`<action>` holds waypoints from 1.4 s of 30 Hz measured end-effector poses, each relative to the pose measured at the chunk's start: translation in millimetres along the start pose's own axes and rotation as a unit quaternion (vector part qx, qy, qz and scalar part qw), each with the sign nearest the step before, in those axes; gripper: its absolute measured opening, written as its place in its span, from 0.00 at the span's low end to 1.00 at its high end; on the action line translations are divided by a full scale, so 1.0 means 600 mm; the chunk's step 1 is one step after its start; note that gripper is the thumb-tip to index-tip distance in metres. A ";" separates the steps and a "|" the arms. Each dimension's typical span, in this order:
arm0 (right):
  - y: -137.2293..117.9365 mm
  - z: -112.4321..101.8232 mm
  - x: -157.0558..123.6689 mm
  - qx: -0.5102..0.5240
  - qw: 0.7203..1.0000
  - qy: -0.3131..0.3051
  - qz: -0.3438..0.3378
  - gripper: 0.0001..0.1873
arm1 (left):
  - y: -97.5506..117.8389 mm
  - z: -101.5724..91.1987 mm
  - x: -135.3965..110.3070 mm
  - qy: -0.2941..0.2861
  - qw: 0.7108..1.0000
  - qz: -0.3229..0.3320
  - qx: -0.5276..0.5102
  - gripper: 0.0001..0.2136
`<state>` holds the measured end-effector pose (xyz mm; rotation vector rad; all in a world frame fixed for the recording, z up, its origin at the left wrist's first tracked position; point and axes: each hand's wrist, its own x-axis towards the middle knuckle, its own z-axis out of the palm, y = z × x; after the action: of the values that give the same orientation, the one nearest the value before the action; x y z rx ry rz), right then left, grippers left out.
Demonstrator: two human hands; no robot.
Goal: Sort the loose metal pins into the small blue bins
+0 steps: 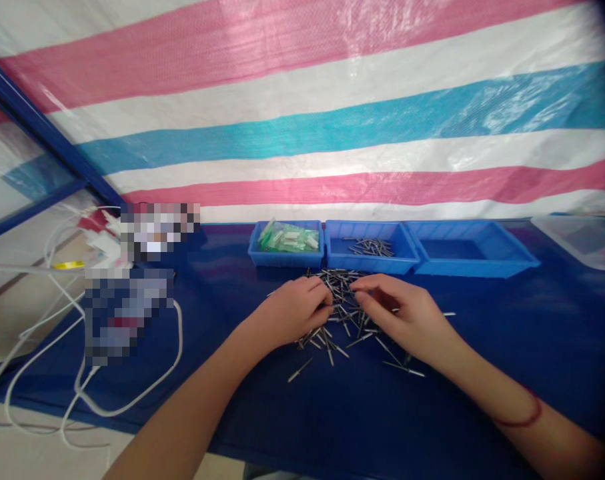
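A loose pile of thin metal pins [343, 319] lies on the dark blue table cover [507, 333]. My left hand [295, 312] rests on the left side of the pile with its fingers curled down into the pins. My right hand [407, 313] sits on the right side, fingertips pinched together over the pile's top. What either hand holds between its fingers is too small to make out. Just behind the pile stand three blue trays: one with green-white packets [287, 237], one with several pins [369, 247], one empty [469, 250].
White cables [132, 393] loop over the table's left part beside blurred-out items. A clear plastic box [582, 240] stands at the far right. A pink, white and blue striped tarp [332, 100] hangs behind the table. A blue metal frame [42, 127] runs at the left.
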<state>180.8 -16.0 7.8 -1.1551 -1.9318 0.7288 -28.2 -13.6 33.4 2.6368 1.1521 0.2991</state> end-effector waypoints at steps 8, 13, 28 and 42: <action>-0.017 0.004 -0.010 0.044 0.999 0.004 -0.012 0.10 | 0.028 0.009 0.006 0.096 0.974 -0.060 -0.194 0.11; -0.018 0.003 -0.012 0.045 0.998 0.021 -0.029 0.09 | 0.036 0.015 0.009 0.110 0.968 -0.061 -0.218 0.12; -0.028 -0.010 -0.008 0.017 0.993 0.034 -0.110 0.06 | 0.028 0.019 0.009 0.162 0.957 -0.066 -0.232 0.07; 0.008 -0.014 0.019 0.140 0.975 0.112 0.135 0.16 | 0.027 0.007 0.007 0.189 0.952 -0.114 -0.210 0.10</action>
<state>186.6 -2.9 12.1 -1.2741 -1.4494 0.9387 -13.1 -21.9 34.6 2.1045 1.3137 0.9209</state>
